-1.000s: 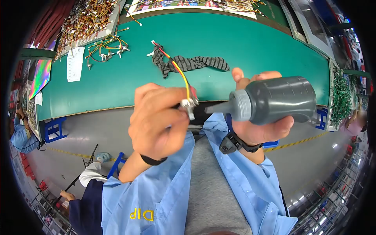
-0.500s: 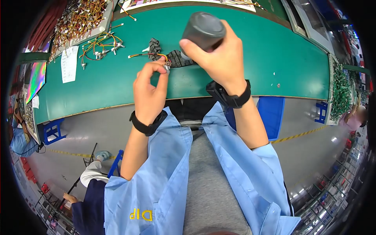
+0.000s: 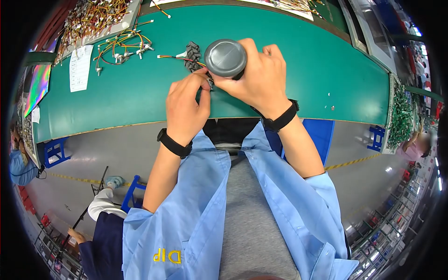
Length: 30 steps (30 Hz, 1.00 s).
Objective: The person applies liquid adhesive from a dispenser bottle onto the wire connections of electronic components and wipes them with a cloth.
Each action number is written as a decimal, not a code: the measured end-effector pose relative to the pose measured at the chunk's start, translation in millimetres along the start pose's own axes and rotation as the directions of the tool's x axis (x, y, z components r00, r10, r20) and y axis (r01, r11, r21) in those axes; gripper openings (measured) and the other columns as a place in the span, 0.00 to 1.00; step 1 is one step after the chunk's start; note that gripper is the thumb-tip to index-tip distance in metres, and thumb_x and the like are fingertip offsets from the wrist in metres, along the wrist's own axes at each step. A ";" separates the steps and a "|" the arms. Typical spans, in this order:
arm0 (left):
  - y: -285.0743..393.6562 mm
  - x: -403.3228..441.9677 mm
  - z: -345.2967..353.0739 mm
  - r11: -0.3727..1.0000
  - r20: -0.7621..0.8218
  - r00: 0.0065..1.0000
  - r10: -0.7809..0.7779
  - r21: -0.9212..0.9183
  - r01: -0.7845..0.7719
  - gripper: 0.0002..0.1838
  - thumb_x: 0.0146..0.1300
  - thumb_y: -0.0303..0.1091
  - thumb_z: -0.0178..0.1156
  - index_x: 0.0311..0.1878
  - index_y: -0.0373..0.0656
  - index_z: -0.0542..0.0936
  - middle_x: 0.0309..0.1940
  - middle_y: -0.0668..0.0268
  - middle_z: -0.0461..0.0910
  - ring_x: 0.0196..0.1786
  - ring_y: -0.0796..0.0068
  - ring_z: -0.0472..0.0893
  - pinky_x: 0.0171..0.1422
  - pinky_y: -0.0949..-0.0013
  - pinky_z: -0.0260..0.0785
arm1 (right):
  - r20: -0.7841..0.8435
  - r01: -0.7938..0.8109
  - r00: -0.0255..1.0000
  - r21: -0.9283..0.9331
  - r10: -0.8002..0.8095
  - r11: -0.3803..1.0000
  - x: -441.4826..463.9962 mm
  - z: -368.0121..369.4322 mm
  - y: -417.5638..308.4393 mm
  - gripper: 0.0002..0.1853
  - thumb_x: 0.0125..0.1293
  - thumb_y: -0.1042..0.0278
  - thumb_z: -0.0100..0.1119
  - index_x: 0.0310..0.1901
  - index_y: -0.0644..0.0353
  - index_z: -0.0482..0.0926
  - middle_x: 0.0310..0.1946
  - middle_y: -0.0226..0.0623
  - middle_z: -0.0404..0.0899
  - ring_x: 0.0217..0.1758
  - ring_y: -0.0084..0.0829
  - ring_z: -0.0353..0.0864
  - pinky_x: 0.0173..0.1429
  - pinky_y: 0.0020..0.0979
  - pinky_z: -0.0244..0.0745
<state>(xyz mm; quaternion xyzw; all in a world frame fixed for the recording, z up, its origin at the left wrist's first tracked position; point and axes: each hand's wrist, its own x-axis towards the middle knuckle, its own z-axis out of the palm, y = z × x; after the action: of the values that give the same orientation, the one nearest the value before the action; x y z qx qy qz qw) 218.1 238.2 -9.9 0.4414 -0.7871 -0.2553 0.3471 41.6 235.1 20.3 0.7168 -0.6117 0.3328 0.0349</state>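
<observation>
While handheld, btl (image 3: 226, 58) base-up, near-vert

A person wears a light-blue work shirt (image 3: 289, 210), open over a heathered grey top (image 3: 247, 219) — yellow letters "DIP" (image 3: 167, 255) mark the shirt's left side. Short sleeves (image 3: 142, 224) end near the elbows — black left wristband (image 3: 174, 144), black right wristband (image 3: 283, 117), dark bottoms (image 3: 229, 133).

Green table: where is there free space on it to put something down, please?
The table is widest bare between the right hand and the tray of green parts, apart from small specks. A smaller patch lies between the paper and left hand. Crowded: the upper left, with wire heap and loose wired parts, and around the bottle and cloth.
</observation>
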 end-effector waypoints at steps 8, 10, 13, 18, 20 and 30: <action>-2.0 -2.2 2.2 0.998 -0.016 1.000 0.004 0.069 -0.003 0.06 0.55 0.19 0.56 0.32 0.44 0.72 0.40 0.64 0.83 0.51 0.68 0.81 0.48 0.67 0.62 | -0.035 0.146 0.988 -0.149 -0.153 0.978 -3.6 -8.9 11.7 0.23 0.42 0.57 0.76 0.37 0.56 0.75 0.21 0.30 0.79 0.19 0.30 0.73 0.33 0.30 0.61; -5.2 -4.9 3.8 0.999 -0.026 1.000 0.009 0.039 -0.008 0.06 0.55 0.19 0.56 0.32 0.43 0.72 0.40 0.65 0.83 0.52 0.68 0.81 0.49 0.67 0.62 | -0.050 0.174 0.981 -0.196 -0.187 0.965 -10.2 -15.4 23.7 0.23 0.43 0.58 0.76 0.38 0.57 0.75 0.23 0.31 0.80 0.19 0.29 0.73 0.32 0.30 0.62; -10.2 -4.3 3.8 1.000 -0.052 0.998 0.018 -0.017 -0.018 0.06 0.56 0.19 0.56 0.32 0.43 0.73 0.41 0.65 0.83 0.52 0.67 0.81 0.52 0.66 0.63 | -0.234 -0.201 0.951 0.017 0.200 0.979 -18.4 -32.6 45.4 0.19 0.50 0.62 0.74 0.41 0.57 0.77 0.29 0.33 0.81 0.23 0.27 0.74 0.31 0.27 0.66; -3.6 -2.2 -0.1 0.973 -0.134 0.988 0.083 -0.203 -0.110 0.08 0.55 0.17 0.58 0.34 0.41 0.73 0.40 0.63 0.84 0.51 0.62 0.81 0.54 0.65 0.65 | -0.131 -0.278 0.809 0.773 0.573 0.570 -40.6 -70.7 26.1 0.19 0.59 0.57 0.68 0.47 0.56 0.76 0.33 0.35 0.81 0.27 0.27 0.75 0.30 0.23 0.70; 8.4 -1.8 -7.1 0.955 -0.211 0.970 0.118 -0.243 -0.169 0.09 0.54 0.15 0.58 0.34 0.40 0.74 0.40 0.60 0.84 0.49 0.60 0.81 0.55 0.64 0.66 | 0.026 -0.181 0.774 0.967 0.632 0.181 -49.7 -73.9 13.1 0.20 0.62 0.53 0.63 0.50 0.55 0.74 0.37 0.35 0.80 0.28 0.28 0.76 0.35 0.27 0.72; 72.3 -4.5 -27.4 0.819 -0.395 0.880 0.263 -0.390 -0.420 0.15 0.44 0.12 0.61 0.34 0.39 0.73 0.38 0.51 0.84 0.36 0.65 0.81 0.43 0.65 0.67 | 0.094 0.055 0.798 0.972 0.595 -0.228 -39.2 -79.8 -32.2 0.29 0.64 0.40 0.56 0.57 0.53 0.69 0.47 0.34 0.78 0.37 0.29 0.77 0.56 0.53 0.66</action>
<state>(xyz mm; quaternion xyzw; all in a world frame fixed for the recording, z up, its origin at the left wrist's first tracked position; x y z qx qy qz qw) 203.5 274.2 57.1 0.2304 -0.7018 -0.2930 0.6071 34.7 313.1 73.4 0.2294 -0.2656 0.8153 -0.4606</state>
